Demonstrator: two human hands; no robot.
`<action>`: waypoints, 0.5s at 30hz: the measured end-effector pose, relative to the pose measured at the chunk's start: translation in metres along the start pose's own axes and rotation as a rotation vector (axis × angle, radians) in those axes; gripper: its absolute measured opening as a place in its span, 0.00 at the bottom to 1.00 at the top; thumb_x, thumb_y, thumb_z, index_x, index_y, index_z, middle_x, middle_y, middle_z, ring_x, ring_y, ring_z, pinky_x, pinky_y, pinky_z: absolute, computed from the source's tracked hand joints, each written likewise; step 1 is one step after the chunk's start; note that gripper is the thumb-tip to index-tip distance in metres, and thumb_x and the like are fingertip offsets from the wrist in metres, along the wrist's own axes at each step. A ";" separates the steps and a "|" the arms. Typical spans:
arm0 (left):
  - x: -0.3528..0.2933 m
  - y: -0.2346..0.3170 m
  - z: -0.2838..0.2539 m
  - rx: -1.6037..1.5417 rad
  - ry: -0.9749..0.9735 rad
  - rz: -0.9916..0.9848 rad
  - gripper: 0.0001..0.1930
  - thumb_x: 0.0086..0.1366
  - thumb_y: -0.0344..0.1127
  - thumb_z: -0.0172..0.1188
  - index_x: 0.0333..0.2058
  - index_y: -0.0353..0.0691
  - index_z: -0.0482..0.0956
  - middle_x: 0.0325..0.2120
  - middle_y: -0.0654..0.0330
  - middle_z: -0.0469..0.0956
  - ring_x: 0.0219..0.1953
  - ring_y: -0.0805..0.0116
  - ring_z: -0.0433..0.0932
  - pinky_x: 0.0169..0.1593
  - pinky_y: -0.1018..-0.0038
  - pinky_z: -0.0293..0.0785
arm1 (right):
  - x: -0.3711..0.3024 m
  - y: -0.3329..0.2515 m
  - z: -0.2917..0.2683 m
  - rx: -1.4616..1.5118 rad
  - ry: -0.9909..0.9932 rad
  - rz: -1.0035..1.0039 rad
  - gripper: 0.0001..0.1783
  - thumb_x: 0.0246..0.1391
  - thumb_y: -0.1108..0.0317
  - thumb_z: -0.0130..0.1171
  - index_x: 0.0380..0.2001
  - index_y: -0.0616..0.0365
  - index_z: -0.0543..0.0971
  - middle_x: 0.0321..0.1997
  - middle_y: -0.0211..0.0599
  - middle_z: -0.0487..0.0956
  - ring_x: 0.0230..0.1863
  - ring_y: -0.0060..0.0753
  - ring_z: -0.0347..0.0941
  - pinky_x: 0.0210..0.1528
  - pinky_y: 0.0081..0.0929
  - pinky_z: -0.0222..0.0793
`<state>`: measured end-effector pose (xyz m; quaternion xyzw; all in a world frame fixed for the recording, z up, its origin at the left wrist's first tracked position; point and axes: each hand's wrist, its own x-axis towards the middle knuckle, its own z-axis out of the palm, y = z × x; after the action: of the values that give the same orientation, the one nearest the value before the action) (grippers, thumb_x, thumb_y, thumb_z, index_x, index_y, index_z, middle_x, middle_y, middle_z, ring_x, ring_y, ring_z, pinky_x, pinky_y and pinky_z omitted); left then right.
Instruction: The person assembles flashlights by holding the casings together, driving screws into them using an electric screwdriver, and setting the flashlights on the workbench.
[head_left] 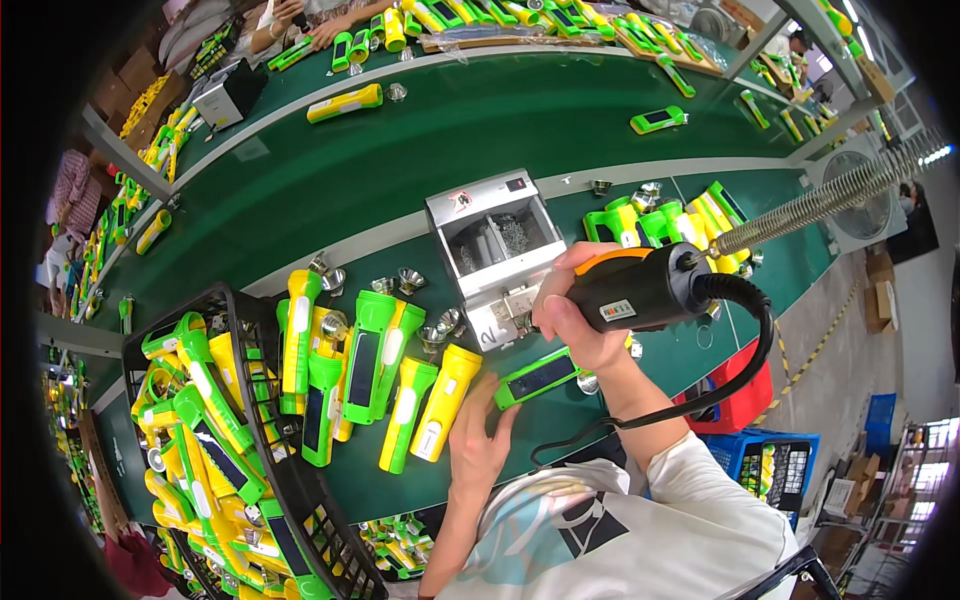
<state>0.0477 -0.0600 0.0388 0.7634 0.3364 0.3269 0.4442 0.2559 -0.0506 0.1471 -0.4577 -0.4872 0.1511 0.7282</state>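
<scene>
My right hand (583,335) is wrapped round a black electric screwdriver (630,290) with an orange strip, which hangs from a coiled spring (830,205). Its tip end is at the front of a grey screw feeder (488,262), partly hidden by my fingers. Lower down, my left hand (477,440) grips the left end of a green flashlight (540,380) with a dark solar panel, lying on the green bench. A shiny reflector cup (588,383) sits by that flashlight's other end.
A black crate (270,400) heaped with yellow and green flashlights stands at left. More flashlights (375,350) and reflector cups (410,280) lie beside it. Another flashlight pile (650,222) is right of the feeder. The screwdriver's black cable (745,380) loops past my right forearm. A green conveyor (480,110) runs behind.
</scene>
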 end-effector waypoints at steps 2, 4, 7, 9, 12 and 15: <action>0.001 0.001 0.002 -0.018 -0.005 -0.005 0.23 0.59 0.23 0.72 0.52 0.29 0.77 0.53 0.43 0.80 0.52 0.46 0.82 0.52 0.63 0.84 | 0.000 0.000 0.003 0.070 0.054 0.105 0.15 0.52 0.81 0.67 0.43 0.66 0.76 0.26 0.26 0.78 0.25 0.15 0.72 0.31 0.20 0.70; 0.001 0.000 0.001 -0.038 -0.009 -0.017 0.23 0.59 0.23 0.71 0.54 0.29 0.77 0.54 0.42 0.80 0.52 0.45 0.82 0.51 0.63 0.84 | 0.012 -0.001 0.008 -0.066 0.050 0.224 0.16 0.53 0.80 0.67 0.45 0.62 0.77 0.25 0.26 0.78 0.24 0.14 0.72 0.28 0.21 0.69; 0.001 -0.002 -0.002 0.051 0.022 0.077 0.25 0.61 0.22 0.69 0.57 0.29 0.74 0.54 0.41 0.79 0.49 0.43 0.83 0.49 0.62 0.82 | 0.045 -0.013 0.020 0.089 0.022 0.422 0.15 0.54 0.79 0.66 0.46 0.62 0.76 0.20 0.25 0.76 0.18 0.17 0.70 0.22 0.22 0.64; -0.001 0.000 -0.002 0.033 0.031 0.079 0.25 0.61 0.22 0.69 0.57 0.29 0.74 0.53 0.41 0.79 0.49 0.44 0.83 0.48 0.63 0.83 | 0.044 -0.009 0.019 0.063 0.030 0.420 0.16 0.53 0.79 0.65 0.45 0.63 0.76 0.17 0.25 0.74 0.14 0.18 0.69 0.19 0.23 0.61; -0.002 -0.002 -0.002 -0.007 0.023 0.053 0.26 0.61 0.22 0.69 0.58 0.29 0.73 0.52 0.41 0.80 0.48 0.46 0.84 0.48 0.64 0.84 | 0.034 -0.017 0.018 0.022 0.067 0.385 0.14 0.54 0.81 0.62 0.44 0.66 0.75 0.18 0.28 0.75 0.15 0.19 0.68 0.18 0.22 0.61; 0.000 -0.002 -0.002 -0.011 0.047 0.078 0.28 0.60 0.21 0.70 0.59 0.28 0.72 0.52 0.42 0.79 0.47 0.49 0.84 0.48 0.65 0.84 | 0.013 -0.024 0.025 0.063 0.051 0.315 0.15 0.55 0.83 0.61 0.46 0.66 0.73 0.18 0.30 0.75 0.14 0.20 0.68 0.18 0.22 0.63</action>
<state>0.0456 -0.0582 0.0379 0.7657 0.3149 0.3637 0.4270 0.2358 -0.0421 0.1767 -0.5088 -0.3859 0.2672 0.7216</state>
